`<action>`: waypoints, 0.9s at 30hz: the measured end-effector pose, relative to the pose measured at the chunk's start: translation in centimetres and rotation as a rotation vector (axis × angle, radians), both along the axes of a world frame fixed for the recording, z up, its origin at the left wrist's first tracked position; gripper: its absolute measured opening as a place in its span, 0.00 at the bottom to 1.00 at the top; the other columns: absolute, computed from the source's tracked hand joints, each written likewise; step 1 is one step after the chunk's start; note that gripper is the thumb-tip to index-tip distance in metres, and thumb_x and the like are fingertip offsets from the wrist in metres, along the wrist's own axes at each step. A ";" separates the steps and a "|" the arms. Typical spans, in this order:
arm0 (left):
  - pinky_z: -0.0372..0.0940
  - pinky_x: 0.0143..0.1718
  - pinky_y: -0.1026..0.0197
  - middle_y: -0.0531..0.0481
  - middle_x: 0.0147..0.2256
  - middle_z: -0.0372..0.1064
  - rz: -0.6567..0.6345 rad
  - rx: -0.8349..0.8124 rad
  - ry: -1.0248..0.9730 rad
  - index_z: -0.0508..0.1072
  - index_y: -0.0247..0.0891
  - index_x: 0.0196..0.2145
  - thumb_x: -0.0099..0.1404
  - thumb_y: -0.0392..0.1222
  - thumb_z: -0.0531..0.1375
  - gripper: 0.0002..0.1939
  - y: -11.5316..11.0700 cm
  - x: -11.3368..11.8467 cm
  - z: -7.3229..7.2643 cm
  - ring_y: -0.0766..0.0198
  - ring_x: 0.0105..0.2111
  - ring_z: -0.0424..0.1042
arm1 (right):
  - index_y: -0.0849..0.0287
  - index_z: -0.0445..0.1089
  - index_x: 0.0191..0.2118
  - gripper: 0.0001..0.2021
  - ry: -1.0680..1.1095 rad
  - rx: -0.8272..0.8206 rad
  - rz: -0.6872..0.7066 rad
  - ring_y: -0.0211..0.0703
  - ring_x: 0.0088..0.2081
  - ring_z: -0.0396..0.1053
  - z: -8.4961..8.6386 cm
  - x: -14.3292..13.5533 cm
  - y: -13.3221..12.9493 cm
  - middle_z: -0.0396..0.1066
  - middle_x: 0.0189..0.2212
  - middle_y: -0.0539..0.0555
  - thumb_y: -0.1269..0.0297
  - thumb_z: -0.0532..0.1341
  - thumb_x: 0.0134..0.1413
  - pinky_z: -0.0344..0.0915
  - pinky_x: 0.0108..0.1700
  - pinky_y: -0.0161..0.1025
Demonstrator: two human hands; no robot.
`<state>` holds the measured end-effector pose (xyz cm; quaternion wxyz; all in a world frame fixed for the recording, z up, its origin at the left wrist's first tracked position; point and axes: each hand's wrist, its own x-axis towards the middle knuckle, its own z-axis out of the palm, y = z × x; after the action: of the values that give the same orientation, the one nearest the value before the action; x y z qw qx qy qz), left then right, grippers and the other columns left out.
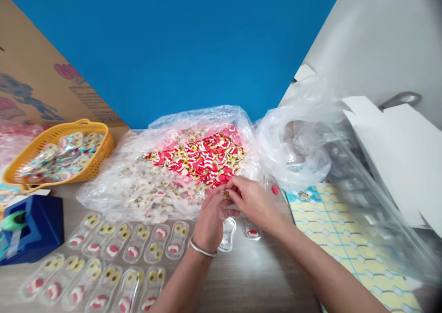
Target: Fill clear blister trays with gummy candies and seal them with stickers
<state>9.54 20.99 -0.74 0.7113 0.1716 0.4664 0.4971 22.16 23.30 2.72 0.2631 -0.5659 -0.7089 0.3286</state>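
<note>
My left hand (211, 218), with a bangle at the wrist, is closed round what looks like a clear plastic shell (229, 211), mostly hidden by fingers. My right hand (251, 201) meets it from the right, thumb and finger pinched on a small yellow eye piece (226, 194). Just below the hands lies a clear shell (227, 235) on the table. Beside it, another shell (252, 230) has a red-and-white mouth piece in it. Behind my hands, a big clear bag (113, 184) lies open, heaped with loose eye and mouth pieces (207, 159).
Two rows of filled shells (138, 244) cover the table's left front. A yellow basket (100, 159) of packed pieces and a blue tape dispenser (44, 230) stand left. Printed card sheets (331, 230) lie right under clear plastic (366, 202). A blue panel (193, 50) rises behind.
</note>
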 end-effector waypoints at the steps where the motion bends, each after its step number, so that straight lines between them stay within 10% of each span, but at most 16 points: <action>1: 0.69 0.31 0.58 0.42 0.39 0.76 -0.009 0.014 -0.010 0.78 0.36 0.39 0.56 0.42 0.63 0.13 0.0 0.0 0.0 0.57 0.34 0.74 | 0.57 0.68 0.32 0.07 0.032 0.009 -0.031 0.38 0.31 0.67 -0.1 0.0 -0.1 0.71 0.29 0.49 0.75 0.56 0.57 0.59 0.34 0.34; 6: 0.70 0.35 0.58 0.43 0.41 0.76 -0.014 0.042 -0.016 0.77 0.37 0.42 0.58 0.42 0.62 0.14 -0.1 0.3 -0.3 0.57 0.37 0.75 | 0.55 0.66 0.35 0.04 0.237 -0.013 -0.100 0.38 0.30 0.68 -1.9 0.1 -1.1 0.69 0.28 0.47 0.70 0.56 0.59 0.64 0.33 0.34; 13: 0.70 0.39 0.58 0.45 0.42 0.76 0.061 0.067 0.016 0.74 0.39 0.44 0.60 0.41 0.60 0.13 -0.2 0.4 -0.4 0.57 0.40 0.76 | 0.57 0.71 0.39 0.10 -0.182 0.230 -0.027 0.42 0.39 0.70 -3.0 -0.3 -1.4 0.70 0.39 0.56 0.67 0.52 0.67 0.65 0.41 0.36; 27: 0.72 0.37 0.57 0.42 0.46 0.73 0.134 -0.013 -0.066 0.69 0.38 0.48 0.62 0.43 0.61 0.16 0.5 -1.1 -0.2 0.55 0.41 0.77 | 0.59 0.73 0.39 0.09 -0.529 0.089 0.021 0.44 0.40 0.70 -4.0 1.2 7.3 0.70 0.43 0.58 0.71 0.54 0.61 0.62 0.41 0.37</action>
<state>8.47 21.53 -0.94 0.6925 0.1188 0.4565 0.5458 23.38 30.63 -1.28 0.0899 -0.6127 -0.7726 0.1402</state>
